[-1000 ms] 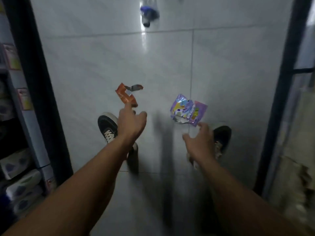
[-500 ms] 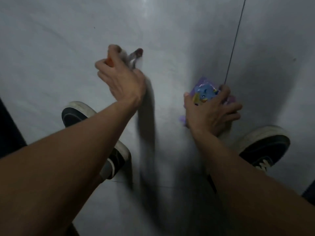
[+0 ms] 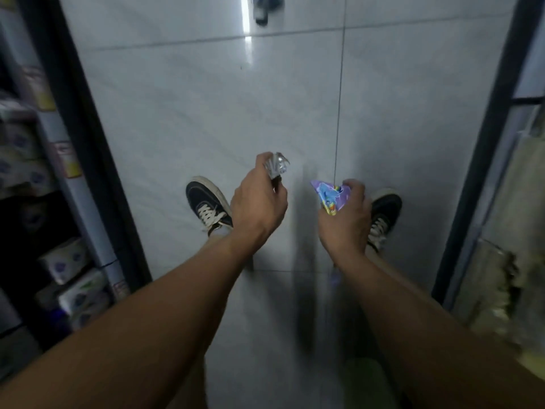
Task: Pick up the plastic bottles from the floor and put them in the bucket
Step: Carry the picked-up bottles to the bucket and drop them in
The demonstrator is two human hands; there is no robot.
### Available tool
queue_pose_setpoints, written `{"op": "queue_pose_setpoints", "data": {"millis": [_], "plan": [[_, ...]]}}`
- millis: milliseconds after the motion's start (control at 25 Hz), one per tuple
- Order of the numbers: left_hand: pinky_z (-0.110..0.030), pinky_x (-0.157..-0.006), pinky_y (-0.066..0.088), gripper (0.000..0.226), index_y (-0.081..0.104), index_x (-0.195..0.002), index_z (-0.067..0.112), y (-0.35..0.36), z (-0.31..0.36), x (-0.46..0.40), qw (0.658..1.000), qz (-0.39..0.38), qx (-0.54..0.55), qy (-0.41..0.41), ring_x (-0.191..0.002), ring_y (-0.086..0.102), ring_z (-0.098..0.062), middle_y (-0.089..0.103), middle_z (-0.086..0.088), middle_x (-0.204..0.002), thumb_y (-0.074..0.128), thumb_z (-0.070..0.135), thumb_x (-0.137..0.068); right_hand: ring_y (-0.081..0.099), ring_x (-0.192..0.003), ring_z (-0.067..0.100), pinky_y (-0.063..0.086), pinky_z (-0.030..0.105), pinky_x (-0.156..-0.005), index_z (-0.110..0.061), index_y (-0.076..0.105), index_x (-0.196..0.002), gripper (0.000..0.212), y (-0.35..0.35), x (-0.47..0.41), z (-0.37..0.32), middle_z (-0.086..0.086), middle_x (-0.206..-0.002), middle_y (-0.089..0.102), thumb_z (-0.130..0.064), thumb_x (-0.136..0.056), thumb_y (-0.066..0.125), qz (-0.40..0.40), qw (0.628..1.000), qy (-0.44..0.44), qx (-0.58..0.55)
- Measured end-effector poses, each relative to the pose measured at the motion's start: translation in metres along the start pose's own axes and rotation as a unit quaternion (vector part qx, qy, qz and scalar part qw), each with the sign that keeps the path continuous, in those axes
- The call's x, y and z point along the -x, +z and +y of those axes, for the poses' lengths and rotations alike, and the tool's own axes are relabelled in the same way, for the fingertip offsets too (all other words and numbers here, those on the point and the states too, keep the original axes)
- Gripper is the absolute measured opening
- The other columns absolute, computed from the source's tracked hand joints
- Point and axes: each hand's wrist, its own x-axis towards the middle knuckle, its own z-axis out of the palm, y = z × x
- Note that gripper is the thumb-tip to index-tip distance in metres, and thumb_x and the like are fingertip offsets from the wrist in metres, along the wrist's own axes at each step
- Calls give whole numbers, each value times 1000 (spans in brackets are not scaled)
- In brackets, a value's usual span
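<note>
A plastic bottle with a blue label (image 3: pixel 263 7) lies on the grey tiled floor at the top edge of the view, far ahead of my hands and partly cut off. My left hand (image 3: pixel 259 202) is shut on a crumpled wrapper (image 3: pixel 275 166) whose silver inside shows above my fingers. My right hand (image 3: pixel 345 219) is shut on a purple snack wrapper (image 3: pixel 330 194) with a blue cartoon print. Both hands hang above the floor in front of my shoes. No bucket is in view.
My dark sneakers (image 3: pixel 208 206) stand on the tiles under my hands. A shelf unit (image 3: pixel 67 261) with packaged goods lines the left side behind a dark upright post. A dark frame (image 3: pixel 483 149) and stacked material border the right. The aisle between them is narrow.
Both hands went down to the floor, closed on the orange-silver wrapper and the purple wrapper, and have now lifted them up. The view has risen, so the bottle shows again at the top.
</note>
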Motion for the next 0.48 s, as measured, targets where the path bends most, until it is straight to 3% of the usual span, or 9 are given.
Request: {"op": "queue_pose_setpoints", "data": {"millis": [200,360,480], "plan": [[-43,-81,56,62,37,-134,35,-153,87,100,994,-41,-38,96,-104,70,-22,72,10,-113,56,15,-79,55,-107,30,49,39,-78,-26,45,-134,65,-147,105,-69,9,-124,49,-11,-78,75,-30,998,-49,-22],[-38,-68,48,48,44,-125,29,-263,129,169,973,-54,-106,196,-92,66,-29,68,2,-104,57,20,-80,55,-107,28,52,44,-90,-27,45,-132,70,-242,189,-110,8,-122,49,-24,-74,83,-24,997,-67,-44],[-35,-64,39,46,46,-124,27,-329,135,211,967,-62,-133,209,-79,56,-31,67,-8,-103,58,29,-80,56,-105,30,47,35,-87,-26,47,-130,71,-281,252,-130,8,-121,50,-30,-70,84,7,997,-69,-44]]}}
